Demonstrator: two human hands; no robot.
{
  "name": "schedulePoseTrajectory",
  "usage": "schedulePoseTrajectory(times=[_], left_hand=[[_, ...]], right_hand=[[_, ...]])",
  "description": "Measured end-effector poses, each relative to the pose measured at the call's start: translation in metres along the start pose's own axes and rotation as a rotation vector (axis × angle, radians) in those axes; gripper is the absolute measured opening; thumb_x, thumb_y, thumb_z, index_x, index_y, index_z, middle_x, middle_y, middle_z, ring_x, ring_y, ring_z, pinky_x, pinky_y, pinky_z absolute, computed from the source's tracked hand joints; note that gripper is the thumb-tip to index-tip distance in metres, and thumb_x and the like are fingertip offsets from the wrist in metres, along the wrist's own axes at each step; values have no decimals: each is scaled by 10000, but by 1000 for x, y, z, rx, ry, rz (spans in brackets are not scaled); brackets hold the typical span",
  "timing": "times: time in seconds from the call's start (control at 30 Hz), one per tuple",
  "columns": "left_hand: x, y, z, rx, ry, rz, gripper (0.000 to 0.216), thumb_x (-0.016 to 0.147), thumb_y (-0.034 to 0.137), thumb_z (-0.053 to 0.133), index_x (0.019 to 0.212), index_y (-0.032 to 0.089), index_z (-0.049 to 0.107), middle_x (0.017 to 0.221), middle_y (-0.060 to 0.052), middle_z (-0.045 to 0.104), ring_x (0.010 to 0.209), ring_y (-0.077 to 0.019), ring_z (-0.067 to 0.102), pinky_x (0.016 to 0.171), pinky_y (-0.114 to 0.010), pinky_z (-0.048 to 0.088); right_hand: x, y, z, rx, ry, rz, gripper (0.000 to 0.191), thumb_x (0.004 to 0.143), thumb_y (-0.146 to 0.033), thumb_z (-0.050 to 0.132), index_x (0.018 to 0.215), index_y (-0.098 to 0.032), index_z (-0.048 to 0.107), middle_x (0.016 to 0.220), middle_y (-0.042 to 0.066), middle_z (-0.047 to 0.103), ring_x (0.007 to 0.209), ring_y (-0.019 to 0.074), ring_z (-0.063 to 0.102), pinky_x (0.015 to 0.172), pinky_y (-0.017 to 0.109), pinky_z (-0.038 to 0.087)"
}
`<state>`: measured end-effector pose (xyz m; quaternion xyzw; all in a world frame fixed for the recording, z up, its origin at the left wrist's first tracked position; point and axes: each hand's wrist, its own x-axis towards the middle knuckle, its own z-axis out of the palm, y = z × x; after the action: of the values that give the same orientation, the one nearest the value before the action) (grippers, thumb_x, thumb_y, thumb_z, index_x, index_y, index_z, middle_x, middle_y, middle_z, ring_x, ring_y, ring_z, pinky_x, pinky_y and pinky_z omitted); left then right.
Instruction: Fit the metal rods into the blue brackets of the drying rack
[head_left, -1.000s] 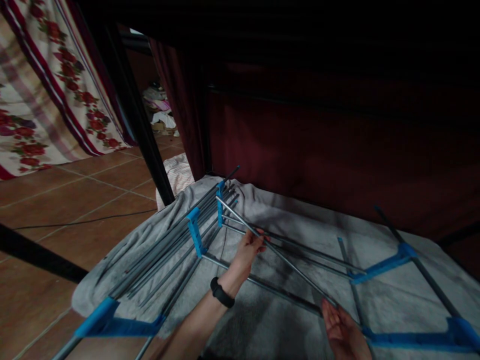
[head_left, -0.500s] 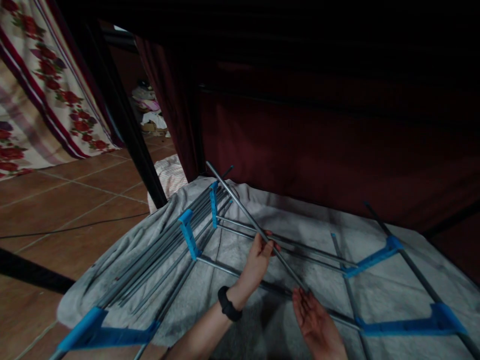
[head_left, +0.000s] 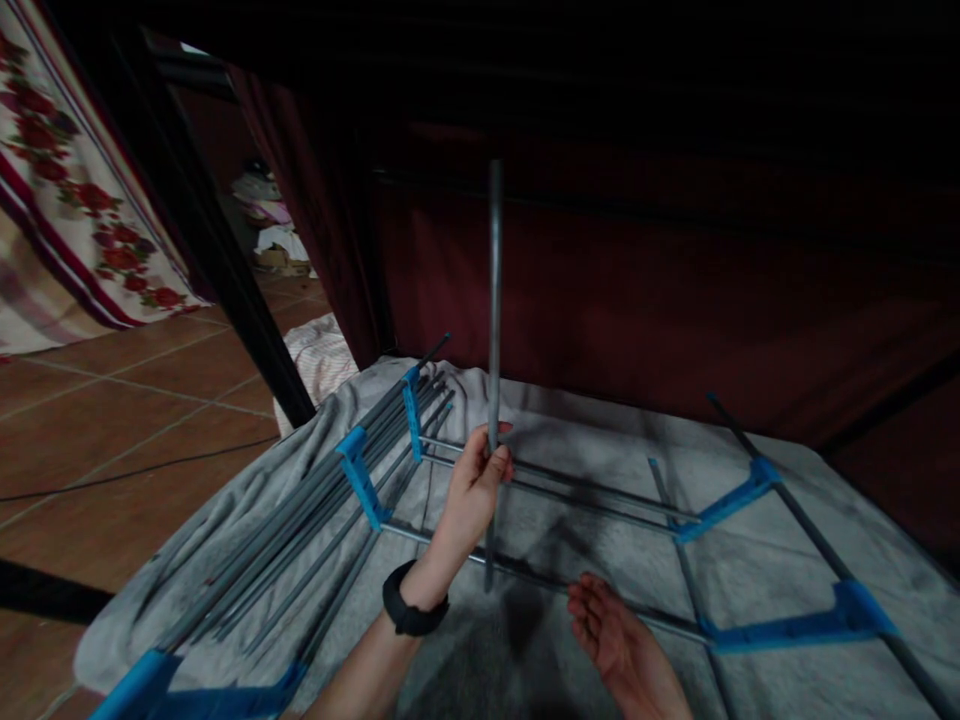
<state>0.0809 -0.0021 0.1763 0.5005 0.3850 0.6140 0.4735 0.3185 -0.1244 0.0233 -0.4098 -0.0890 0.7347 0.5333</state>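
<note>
Swung from its slant of half a second ago, the loose metal tube (head_left: 495, 300) now stands nearly straight up and down in my view, and my right hand (head_left: 615, 635) has come away from its lower end. Its long axis runs past the fingers of my left hand (head_left: 478, 475), the longer length rising above the grip, the shorter dropping below it; whether that lower end touches the rail (head_left: 517, 570) behind it I can't tell. My left fingers and thumb are closed around the tube, while my right hand is half open, fingers loosely curled, holding nothing. Beyond, a blue bracket (head_left: 362, 478) joins the rail on the left, with a bundle of grey tubes (head_left: 285, 530) beside it, all over a grey blanket (head_left: 585, 420).
</note>
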Motion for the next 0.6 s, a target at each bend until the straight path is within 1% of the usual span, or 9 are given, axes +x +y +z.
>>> schedulePoseTrajectory(times=[0.1,0.17,0.27,0.37,0.5,0.6], left_hand=[[-2,-1,1,77,-23,5,235,921,295,727,1144,219,740,700,32,595,691,-178,558,679,-280,424],[-4,-7,2,144,-36,6,199,911,251,729,1106,231,765,726,20,634,716,-188,579,702,-283,424],[-5,-19,2,208,-40,2,174,891,192,724,1048,240,781,760,-4,679,780,-217,630,771,-295,452],[-6,-28,2,233,-51,-11,190,878,164,721,1037,241,792,774,-27,698,849,-253,672,858,-317,485],[-12,-32,9,260,-132,-17,243,883,159,717,1090,249,807,844,-54,740,921,-286,696,938,-347,512],[-19,-35,15,287,-232,-5,242,909,171,704,1109,255,812,962,-83,778,992,-303,707,999,-369,520]], right_hand=[[3,-3,-9,4,41,-11,495,607,-382,1062,1011,-220,827,1062,74,843,940,223,781,851,354,646],[3,-4,-12,8,75,-13,503,581,-363,1070,998,-220,828,1049,70,844,934,219,780,843,344,649],[2,-4,-13,26,133,-45,519,551,-352,1073,987,-215,827,1029,63,843,921,214,780,815,328,652],[2,-2,-12,51,185,-96,517,535,-337,1065,977,-215,824,1013,51,843,898,205,780,785,312,654],[3,-4,-12,59,213,-132,460,576,-305,1031,972,-214,816,1000,44,837,904,198,781,800,311,657],[5,-8,-14,50,208,-163,409,617,-291,993,977,-226,810,1003,35,832,913,195,781,799,308,659]])
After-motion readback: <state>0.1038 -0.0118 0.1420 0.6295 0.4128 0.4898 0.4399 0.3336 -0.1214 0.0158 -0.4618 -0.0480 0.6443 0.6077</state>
